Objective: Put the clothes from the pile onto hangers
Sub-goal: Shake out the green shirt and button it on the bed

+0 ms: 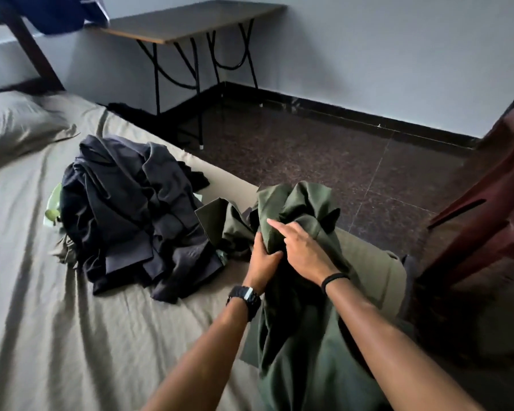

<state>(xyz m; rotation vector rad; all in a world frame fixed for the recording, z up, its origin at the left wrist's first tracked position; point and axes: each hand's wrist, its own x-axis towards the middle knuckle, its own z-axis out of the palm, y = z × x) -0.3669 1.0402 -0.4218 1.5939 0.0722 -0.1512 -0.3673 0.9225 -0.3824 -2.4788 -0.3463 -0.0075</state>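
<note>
An olive green garment (pixel 297 330) hangs bunched over the bed's near right edge, lifted in front of me. My left hand (pixel 261 262) grips a fold of it from the left, fingers curled round the cloth. My right hand (pixel 301 250) lies on the same fold, index finger stretched out over the cloth and the other fingers curled into it. A pile of dark navy and black clothes (pixel 131 215) lies on the bed to the left of my hands. A pale green piece (pixel 53 209) pokes out at the pile's left side. No hanger can be made out.
The bed (pixel 42 321) has a beige sheet and a pillow (pixel 15 123) at the far left. A folding table (pixel 190 22) stands against the far wall. A dark red chair (pixel 487 209) stands at the right on the dark floor (pixel 324 149). A blue cloth (pixel 57 13) hangs at top left.
</note>
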